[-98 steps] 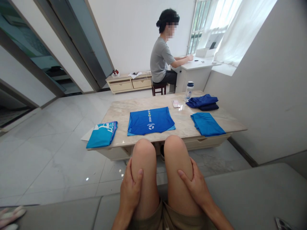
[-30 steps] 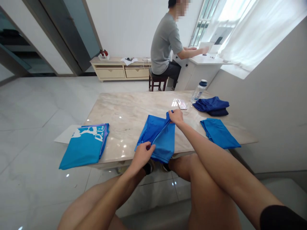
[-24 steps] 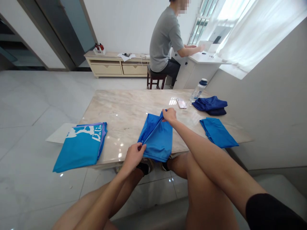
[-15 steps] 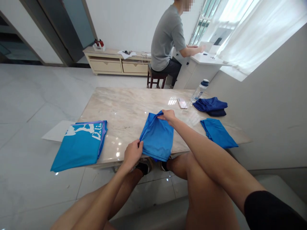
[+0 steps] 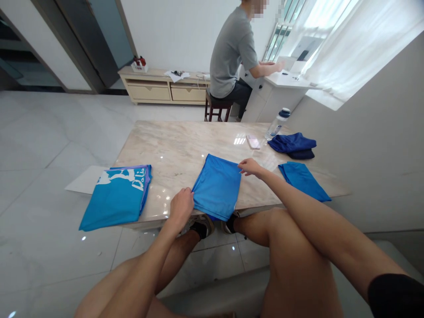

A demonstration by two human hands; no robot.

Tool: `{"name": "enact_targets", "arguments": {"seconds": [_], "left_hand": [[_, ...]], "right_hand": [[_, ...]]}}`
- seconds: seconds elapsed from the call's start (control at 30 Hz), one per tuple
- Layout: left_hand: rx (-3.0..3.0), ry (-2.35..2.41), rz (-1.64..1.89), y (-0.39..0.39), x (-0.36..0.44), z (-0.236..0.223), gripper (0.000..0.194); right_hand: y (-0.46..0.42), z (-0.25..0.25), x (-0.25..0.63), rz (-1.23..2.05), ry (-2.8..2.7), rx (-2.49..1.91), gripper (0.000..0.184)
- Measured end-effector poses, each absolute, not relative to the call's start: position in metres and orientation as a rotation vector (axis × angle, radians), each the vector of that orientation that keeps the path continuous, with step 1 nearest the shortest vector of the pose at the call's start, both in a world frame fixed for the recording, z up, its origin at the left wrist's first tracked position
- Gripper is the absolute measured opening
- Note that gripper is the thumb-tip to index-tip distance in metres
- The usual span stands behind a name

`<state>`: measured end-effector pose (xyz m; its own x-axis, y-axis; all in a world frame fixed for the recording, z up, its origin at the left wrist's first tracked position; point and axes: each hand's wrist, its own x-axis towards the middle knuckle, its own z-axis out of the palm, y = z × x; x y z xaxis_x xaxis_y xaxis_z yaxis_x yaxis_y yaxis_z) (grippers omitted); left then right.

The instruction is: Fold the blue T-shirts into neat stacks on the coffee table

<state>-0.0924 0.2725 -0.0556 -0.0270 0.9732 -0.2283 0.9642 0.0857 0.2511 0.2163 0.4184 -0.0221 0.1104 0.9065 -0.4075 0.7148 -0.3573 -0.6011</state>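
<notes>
Two-handed, apparently mid-fold: pinching the blue garment [image 5: 218,183] on the bench [image 5: 165,141] by its left edge with the left hand [image 5: 182,206], touching its far right corner with the right hand [image 5: 251,168], grip unclear. Probably calls for smoothing in between.

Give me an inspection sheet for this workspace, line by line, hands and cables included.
Surface: glossy marble-look table, with light reflections.
Work item: blue cloth, its near end past the table's front edge.
Clutter: printed cloth stack overhanging at left; folded cloth, dark blue bundle, bottle and small pinkish item at right.
Grippers: bare left hand pinches the cloth's left edge; right hand is at its far right corner, grip unclear.
Cables: on the table, nothing seen; white cord on the low cabinet behind.
Surroundings: person seated at a white desk.
</notes>
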Motion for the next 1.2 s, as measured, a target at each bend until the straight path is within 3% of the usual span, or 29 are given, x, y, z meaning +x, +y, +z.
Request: {"name": "enact_targets", "arguments": {"seconds": [0.13,0.37,0.57,0.67,0.77,0.9,1.13,1.2], "left_hand": [[1.825,2.113,0.075,0.281,-0.109,-0.056,0.035],[1.937,2.027,0.284,0.296,-0.123,-0.07,0.034],[1.925,1.98,-0.159,0.285,-0.12,-0.053,0.026],[1.917,2.042,-0.333,0.277,-0.128,-0.045,0.034],[1.937,2.071,-0.236,0.28,-0.134,-0.048,0.044],[1.932,1.961,0.202,0.296,-0.128,-0.069,0.039],[1.78,1.767,0.393,0.301,-0.122,-0.093,0.022],[1.687,1.701,0.394,0.3,-0.125,-0.094,0.039]], "right_hand": [[0.43,-0.028,0.204,0.837,-1.972,-2.272,0.015],[0.44,-0.035,0.191,0.67,-2.072,-2.256,0.032],[0.433,-0.025,0.199,0.676,-2.137,-2.253,0.031],[0.427,-0.025,0.2,0.69,-2.179,-2.251,0.026],[0.414,-0.03,0.196,0.909,-2.171,-2.309,0.014],[0.392,-0.037,0.188,1.483,-1.887,-2.431,0.023],[0.372,-0.044,0.185,1.629,-1.595,-2.379,0.027],[0.369,-0.047,0.184,1.655,-1.511,-2.362,0.026]]}}
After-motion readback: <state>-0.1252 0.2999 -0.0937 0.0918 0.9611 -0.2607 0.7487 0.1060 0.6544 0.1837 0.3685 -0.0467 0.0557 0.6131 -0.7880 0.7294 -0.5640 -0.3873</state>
